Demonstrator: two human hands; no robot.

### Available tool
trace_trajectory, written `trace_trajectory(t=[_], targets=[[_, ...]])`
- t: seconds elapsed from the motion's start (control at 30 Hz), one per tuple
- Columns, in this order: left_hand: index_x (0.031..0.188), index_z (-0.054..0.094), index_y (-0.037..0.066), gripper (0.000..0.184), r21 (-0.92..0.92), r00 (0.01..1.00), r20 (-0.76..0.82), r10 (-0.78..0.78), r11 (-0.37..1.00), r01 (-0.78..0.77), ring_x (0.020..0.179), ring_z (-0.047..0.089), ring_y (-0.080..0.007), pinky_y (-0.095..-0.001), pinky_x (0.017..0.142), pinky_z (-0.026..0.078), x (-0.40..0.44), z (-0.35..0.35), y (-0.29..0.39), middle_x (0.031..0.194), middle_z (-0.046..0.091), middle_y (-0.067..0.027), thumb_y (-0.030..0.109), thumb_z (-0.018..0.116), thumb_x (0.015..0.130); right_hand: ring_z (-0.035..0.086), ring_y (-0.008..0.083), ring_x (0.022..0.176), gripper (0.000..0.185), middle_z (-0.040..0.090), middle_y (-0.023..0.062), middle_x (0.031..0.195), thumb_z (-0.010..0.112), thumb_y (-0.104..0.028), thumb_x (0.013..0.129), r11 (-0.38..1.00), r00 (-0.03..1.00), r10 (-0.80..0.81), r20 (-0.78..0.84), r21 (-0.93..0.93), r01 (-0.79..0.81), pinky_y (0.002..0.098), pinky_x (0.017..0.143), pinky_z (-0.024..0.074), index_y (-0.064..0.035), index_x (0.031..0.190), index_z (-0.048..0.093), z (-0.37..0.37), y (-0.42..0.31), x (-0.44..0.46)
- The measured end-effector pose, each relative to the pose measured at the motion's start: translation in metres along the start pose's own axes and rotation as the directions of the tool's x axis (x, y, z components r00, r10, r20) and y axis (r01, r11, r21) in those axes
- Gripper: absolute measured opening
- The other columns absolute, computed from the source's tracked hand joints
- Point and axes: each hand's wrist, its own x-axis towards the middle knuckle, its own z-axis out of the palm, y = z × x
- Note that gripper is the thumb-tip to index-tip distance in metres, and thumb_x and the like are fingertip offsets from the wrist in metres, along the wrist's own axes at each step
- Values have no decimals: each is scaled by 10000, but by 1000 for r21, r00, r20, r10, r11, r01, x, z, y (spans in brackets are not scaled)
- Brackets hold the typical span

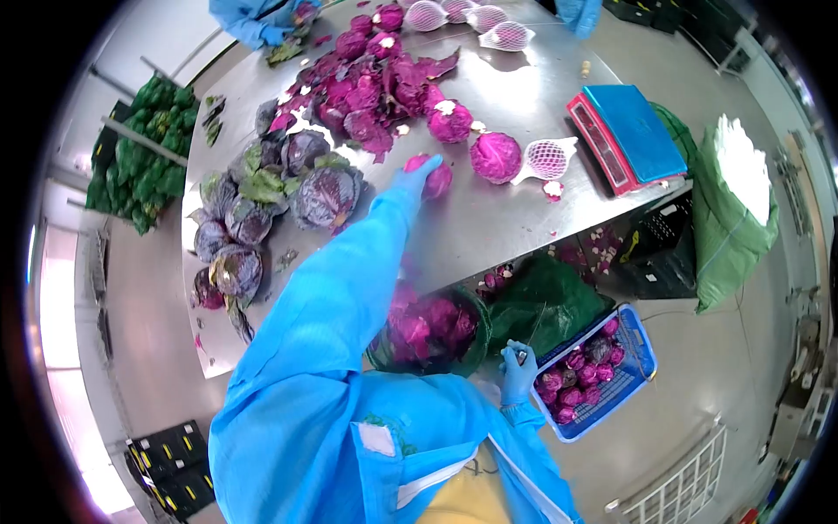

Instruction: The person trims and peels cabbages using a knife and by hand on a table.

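While the left hand (415, 177) rests with its blue-gloved fingers curled part-open over a peeled purple cabbage (440, 182) near the middle of a steel surface (476, 231), the right hand (518, 375), also gloved, is closed around what appears to be a knife (522, 356) below the near edge. Unpeeled cabbages (327, 196) crowd the surface's left edge, close beside the outstretched sleeve. Beyond the left hand, a heap of loose leaves (362, 92) blocks the way toward the far edge, where a co-worker's blue sleeve (247, 24) shows at the far left corner and netted cabbages (506, 36) lie in a cluster. To the right stand two more peeled heads, the nearer one (496, 158) against a netted cabbage (548, 161), with a red scale (602, 144) at the right edge. Under the near edge sit a leaf-filled bin (483, 325), a dark green mesh bag (554, 301) and a blue crate (644, 343) of small purple heads.
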Motion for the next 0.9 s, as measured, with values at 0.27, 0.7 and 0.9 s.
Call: trace_trajectory(t=[0.27, 0.7, 0.9], targets=[[1349, 355, 41, 835, 489, 872, 107, 478, 738, -465, 1158, 465, -362, -421, 907, 441, 14, -39, -74, 1375, 364, -166, 494, 690, 733, 441, 36, 523, 178, 582, 11, 782, 612, -109, 846, 999, 997, 37, 61, -7, -37, 174, 439, 347, -28, 1000, 574, 17, -10, -3], [1233, 515, 98, 485, 207, 467, 731, 498, 490, -847, 1234, 404, -322, -443, 1039, 317, -173, -105, -188, 1301, 469, -133, 346, 620, 829, 428, 38, 564, 194, 543, 4, 789, 619, -121, 848, 994, 973, -69, 222, -66, 85, 180, 494, 348, -24, 1008, 570, 80, -39, -17], [1273, 479, 75, 489, 207, 658, 555, 509, 681, -702, 1156, 497, -287, -381, 987, 396, -191, -160, -146, 1253, 509, -144, 249, 629, 841, 447, 46, 606, 284, 559, 21, 873, 612, -51, 833, 975, 950, -176, 258, -88, 205, 183, 523, 369, -9, 1101, 529, 119, -29, -40]])
